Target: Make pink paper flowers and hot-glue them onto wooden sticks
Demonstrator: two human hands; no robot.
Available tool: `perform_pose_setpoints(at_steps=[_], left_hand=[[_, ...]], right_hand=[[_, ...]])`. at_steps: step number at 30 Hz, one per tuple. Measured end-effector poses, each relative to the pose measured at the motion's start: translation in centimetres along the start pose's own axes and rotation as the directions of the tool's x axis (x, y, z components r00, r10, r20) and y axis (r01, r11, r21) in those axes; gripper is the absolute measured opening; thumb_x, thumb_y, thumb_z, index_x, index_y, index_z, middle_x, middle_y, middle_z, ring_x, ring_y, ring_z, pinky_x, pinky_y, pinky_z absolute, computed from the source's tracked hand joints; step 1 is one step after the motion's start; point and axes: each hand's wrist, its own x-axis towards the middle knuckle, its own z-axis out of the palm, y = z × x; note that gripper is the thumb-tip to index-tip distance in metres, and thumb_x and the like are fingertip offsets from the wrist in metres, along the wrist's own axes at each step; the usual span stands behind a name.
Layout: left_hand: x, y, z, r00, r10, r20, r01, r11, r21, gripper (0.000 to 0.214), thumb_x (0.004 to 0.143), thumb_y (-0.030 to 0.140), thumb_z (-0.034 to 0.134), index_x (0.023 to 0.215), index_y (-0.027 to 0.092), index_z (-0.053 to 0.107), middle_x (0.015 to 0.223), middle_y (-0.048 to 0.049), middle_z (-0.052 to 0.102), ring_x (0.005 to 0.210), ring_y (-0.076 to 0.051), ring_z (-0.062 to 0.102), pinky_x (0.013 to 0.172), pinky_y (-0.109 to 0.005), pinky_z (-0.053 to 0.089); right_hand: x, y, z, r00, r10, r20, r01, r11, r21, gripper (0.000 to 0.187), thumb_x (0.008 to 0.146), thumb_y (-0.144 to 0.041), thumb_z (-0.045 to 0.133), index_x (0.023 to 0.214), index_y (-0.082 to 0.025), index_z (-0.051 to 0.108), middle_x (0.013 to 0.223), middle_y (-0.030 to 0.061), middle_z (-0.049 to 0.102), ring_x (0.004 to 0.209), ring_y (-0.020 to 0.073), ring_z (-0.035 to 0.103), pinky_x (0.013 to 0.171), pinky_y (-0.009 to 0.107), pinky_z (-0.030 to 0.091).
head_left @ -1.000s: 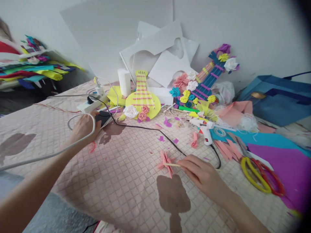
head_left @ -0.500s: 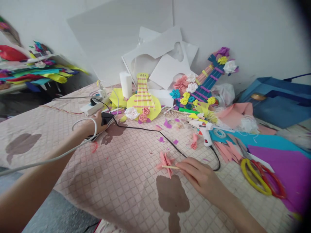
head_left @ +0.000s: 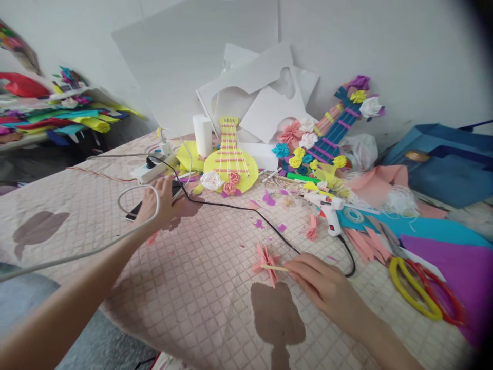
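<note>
My right hand [head_left: 327, 282] pinches a thin pale wooden stick [head_left: 272, 267]. The stick's tip reaches across a pink crepe paper flower [head_left: 265, 259] lying on the quilted cloth, its petals spread like a star. Farther left, my left hand [head_left: 157, 199] lies over a dark phone [head_left: 134, 209], fingers stretched forward and partly hiding it. A white cable [head_left: 88, 254] loops over the left wrist. A white glue gun [head_left: 329, 213] with a black cord rests beyond my right hand, near a small bundle of pink paper [head_left: 311, 228].
Scissors [head_left: 416, 288] with yellow and red handles lie at the right by purple paper [head_left: 442, 262]. A yellow paper guitar [head_left: 231, 164] and a blue one [head_left: 331, 136] stand at the back. A power strip [head_left: 154, 168] sits behind my left hand. A black cord [head_left: 239, 206] crosses the cloth.
My left hand has shifted right and now covers the middle of the phone. My right hand keeps the stick at the flower. The view has turned slightly.
</note>
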Motion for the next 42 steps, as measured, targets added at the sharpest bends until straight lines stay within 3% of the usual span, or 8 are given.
perform_pose_setpoints(at_steps=[3, 10, 16, 20, 25, 30, 35, 42], left_hand=[[-2.5, 3.2, 0.2, 0.967, 0.193, -0.169, -0.209, 0.974, -0.081, 0.052, 0.088, 0.029, 0.049, 0.136, 0.013, 0.035, 0.136, -0.017, 0.048, 0.127, -0.031, 0.042, 0.105, -0.046, 0.033], [-6.2, 8.8, 0.7, 0.876, 0.46, -0.149, -0.48, 0.794, -0.374, 0.027, 0.091, 0.023, 0.048, 0.117, 0.018, 0.053, 0.11, -0.0095, 0.066, 0.104, -0.022, 0.06, 0.09, -0.039, 0.048], [-7.1, 11.4, 0.3, 0.772, 0.623, -0.123, -0.589, 0.629, -0.507, 0.021, 0.09, 0.016, 0.048, 0.107, 0.016, 0.059, 0.101, -0.009, 0.068, 0.094, -0.02, 0.063, 0.084, -0.035, 0.05], [-6.9, 13.1, -0.1, 0.669, 0.735, -0.112, -0.66, 0.518, -0.544, 0.021, 0.09, 0.013, 0.044, 0.105, 0.015, 0.059, 0.095, -0.0072, 0.068, 0.09, -0.018, 0.062, 0.082, -0.031, 0.048], [-6.3, 15.0, -0.5, 0.587, 0.803, -0.102, -0.713, 0.453, -0.536, 0.022, 0.095, 0.022, 0.04, 0.096, 0.015, 0.06, 0.089, -0.0068, 0.066, 0.082, -0.016, 0.061, 0.079, -0.029, 0.045], [-6.4, 16.9, -0.1, 0.521, 0.845, -0.121, -0.775, 0.409, -0.482, 0.032, 0.09, 0.044, 0.052, 0.101, 0.015, 0.059, 0.096, -0.008, 0.065, 0.087, -0.019, 0.06, 0.077, -0.03, 0.044], [-6.9, 17.5, 0.5, 0.526, 0.843, -0.114, -0.795, 0.439, -0.419, 0.02, 0.094, 0.029, 0.047, 0.088, 0.015, 0.06, 0.09, -0.0056, 0.065, 0.081, -0.016, 0.058, 0.072, -0.028, 0.043], [-6.8, 16.6, 0.7, 0.569, 0.816, -0.099, -0.753, 0.469, -0.462, 0.019, 0.095, 0.028, 0.046, 0.089, 0.016, 0.059, 0.087, -0.0042, 0.064, 0.077, -0.015, 0.058, 0.07, -0.027, 0.042]], right_hand=[[0.0, 0.1, 0.1, 1.0, -0.004, -0.009, 0.004, 1.0, 0.002, 0.026, 0.094, -0.017, 0.041, 0.109, -0.022, 0.061, 0.098, 0.0063, 0.066, 0.085, 0.0157, 0.067, 0.073, 0.026, 0.057], [-0.1, 0.5, 0.3, 1.0, 0.008, 0.006, -0.008, 1.0, -0.001, 0.026, 0.094, -0.016, 0.041, 0.111, -0.023, 0.06, 0.102, 0.0057, 0.066, 0.088, 0.0159, 0.067, 0.074, 0.026, 0.056], [-0.3, 0.4, 0.4, 0.999, 0.048, 0.008, -0.048, 0.999, -0.001, 0.026, 0.093, -0.015, 0.041, 0.112, -0.024, 0.058, 0.101, 0.0052, 0.065, 0.088, 0.0154, 0.066, 0.073, 0.026, 0.054], [-0.2, 0.4, 0.5, 0.995, 0.09, 0.042, -0.091, 0.996, 0.012, 0.024, 0.094, -0.017, 0.041, 0.111, -0.024, 0.057, 0.1, 0.0045, 0.064, 0.088, 0.016, 0.065, 0.073, 0.027, 0.053], [-0.1, 0.4, 0.5, 0.988, 0.155, 0.025, -0.156, 0.987, 0.041, 0.018, 0.095, -0.023, 0.042, 0.104, -0.023, 0.058, 0.089, 0.0032, 0.063, 0.076, 0.0147, 0.064, 0.068, 0.026, 0.051], [-0.1, 0.3, 0.6, 0.987, 0.161, -0.028, -0.161, 0.987, 0.022, 0.016, 0.095, -0.026, 0.044, 0.099, -0.022, 0.059, 0.084, 0.0031, 0.063, 0.072, 0.0148, 0.064, 0.067, 0.025, 0.051], [0.1, -0.3, 0.6, 0.991, 0.127, -0.041, -0.125, 0.991, 0.048, 0.012, 0.095, -0.024, 0.045, 0.096, -0.022, 0.058, 0.082, 0.0022, 0.063, 0.071, 0.0136, 0.064, 0.063, 0.023, 0.051], [0.3, -0.4, 0.5, 0.99, 0.124, -0.063, -0.121, 0.992, 0.044, 0.013, 0.094, -0.024, 0.046, 0.098, -0.023, 0.059, 0.083, 0.0021, 0.064, 0.073, 0.0139, 0.065, 0.065, 0.023, 0.051]])
